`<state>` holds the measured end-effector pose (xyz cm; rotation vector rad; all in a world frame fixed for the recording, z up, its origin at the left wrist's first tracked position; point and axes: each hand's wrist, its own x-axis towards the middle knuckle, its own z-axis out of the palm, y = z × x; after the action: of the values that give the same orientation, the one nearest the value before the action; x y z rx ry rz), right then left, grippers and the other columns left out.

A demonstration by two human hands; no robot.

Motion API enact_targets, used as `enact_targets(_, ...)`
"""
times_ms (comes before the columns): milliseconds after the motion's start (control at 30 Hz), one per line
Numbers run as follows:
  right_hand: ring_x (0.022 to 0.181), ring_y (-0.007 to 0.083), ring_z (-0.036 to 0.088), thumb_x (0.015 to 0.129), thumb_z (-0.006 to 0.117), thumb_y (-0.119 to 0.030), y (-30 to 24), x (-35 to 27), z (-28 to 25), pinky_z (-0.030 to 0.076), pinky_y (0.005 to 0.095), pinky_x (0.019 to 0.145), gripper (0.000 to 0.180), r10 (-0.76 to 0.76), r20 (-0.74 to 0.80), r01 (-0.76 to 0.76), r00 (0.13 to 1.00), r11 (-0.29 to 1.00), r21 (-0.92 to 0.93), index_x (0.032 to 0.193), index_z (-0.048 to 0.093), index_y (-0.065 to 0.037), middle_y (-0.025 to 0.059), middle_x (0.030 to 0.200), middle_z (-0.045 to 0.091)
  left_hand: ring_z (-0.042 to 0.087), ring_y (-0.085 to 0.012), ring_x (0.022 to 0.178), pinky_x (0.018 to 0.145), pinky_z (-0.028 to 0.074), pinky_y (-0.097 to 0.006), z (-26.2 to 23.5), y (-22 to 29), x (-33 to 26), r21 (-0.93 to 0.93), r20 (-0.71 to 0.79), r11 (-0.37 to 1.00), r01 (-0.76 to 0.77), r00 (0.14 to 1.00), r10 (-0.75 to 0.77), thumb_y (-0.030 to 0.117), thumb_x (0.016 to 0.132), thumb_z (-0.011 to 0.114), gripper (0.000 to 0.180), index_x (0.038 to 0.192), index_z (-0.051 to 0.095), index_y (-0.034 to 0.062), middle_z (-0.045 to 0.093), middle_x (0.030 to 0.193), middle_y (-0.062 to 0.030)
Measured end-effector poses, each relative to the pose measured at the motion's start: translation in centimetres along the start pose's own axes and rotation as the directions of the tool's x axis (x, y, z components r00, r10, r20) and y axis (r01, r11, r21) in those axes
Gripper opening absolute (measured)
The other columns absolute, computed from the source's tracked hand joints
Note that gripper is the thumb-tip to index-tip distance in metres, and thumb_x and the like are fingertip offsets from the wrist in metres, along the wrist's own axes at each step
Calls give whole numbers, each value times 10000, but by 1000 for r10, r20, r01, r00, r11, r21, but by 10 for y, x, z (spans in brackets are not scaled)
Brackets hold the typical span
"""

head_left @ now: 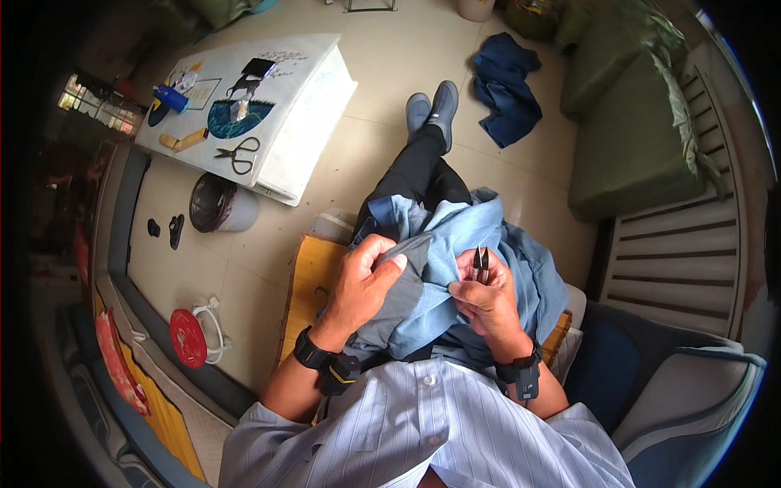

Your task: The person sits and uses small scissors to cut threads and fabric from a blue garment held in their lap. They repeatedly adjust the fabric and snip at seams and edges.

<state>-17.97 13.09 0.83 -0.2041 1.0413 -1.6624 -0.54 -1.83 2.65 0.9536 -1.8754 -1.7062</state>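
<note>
A light-blue denim garment lies bunched across my lap, with a piece of dark grey lining cloth turned out over it. My left hand is closed on the grey cloth, thumb pressed against the fingers. In my right hand I hold small dark thread snips against the palm, blades pointing away from me and slightly apart. The thumb and forefinger of that same hand pinch a fold of the denim. Whether a thread lies between the two hands is too small to tell.
A white table at the far left bears large black scissors and a blue bottle. Beside it stands a lined bin. Dark denim lies on the floor ahead. A red round stool is at left, a green-covered sofa at right.
</note>
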Motion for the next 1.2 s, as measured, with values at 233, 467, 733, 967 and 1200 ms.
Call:
enact_targets(233, 579, -4, 454, 820, 723, 80, -4, -3, -2, 319, 198, 483, 275, -8, -19, 4, 1000, 984, -175, 1033, 638, -72, -58, 794, 569, 517, -84, 751, 687, 453, -276, 3, 6, -5, 112, -21, 986, -121, 992, 124, 83, 946, 700, 144, 1036, 627, -3, 576, 805, -19)
enact_targets(467, 709, 40, 471, 791, 835, -30, -15, 5, 16, 383, 232, 615, 317, -94, -70, 50, 993, 881, -471, 1029, 630, -65, -79, 800, 523, 486, -66, 780, 695, 422, -251, 11, 17, -16, 178, 70, 977, -118, 992, 108, 33, 879, 750, 187, 1013, 622, 7, 575, 887, 13)
enact_targets(733, 561, 35, 478, 792, 770, 94, -6, 6, 4, 351, 221, 439, 376, 46, -116, -51, 992, 998, -41, 1102, 626, -60, -50, 785, 570, 550, -129, 698, 648, 456, -282, 13, -1, -20, 220, -119, 960, -173, 972, 203, 7, 868, 737, 168, 981, 613, 19, 608, 816, -54)
enact_targets(967, 492, 35, 441, 811, 717, 149, -1, 4, -3, 336, 219, 399, 394, 57, 3, -56, 998, 954, 293, 1139, 626, -48, -10, 831, 646, 545, -105, 747, 686, 461, -275, 13, -3, -24, 210, -159, 956, -203, 958, 238, 3, 877, 741, 166, 985, 617, 19, 603, 828, -37)
enact_targets(1200, 448, 59, 409, 838, 675, 172, -7, 8, -30, 335, 237, 398, 414, 8, 8, -10, 1000, 905, 426, 1140, 640, -109, -26, 824, 629, 559, -54, 841, 767, 469, -233, -28, 8, -25, -53, 172, 972, 227, 961, -215, 64, 911, 734, 176, 1047, 639, 5, 640, 962, 7)
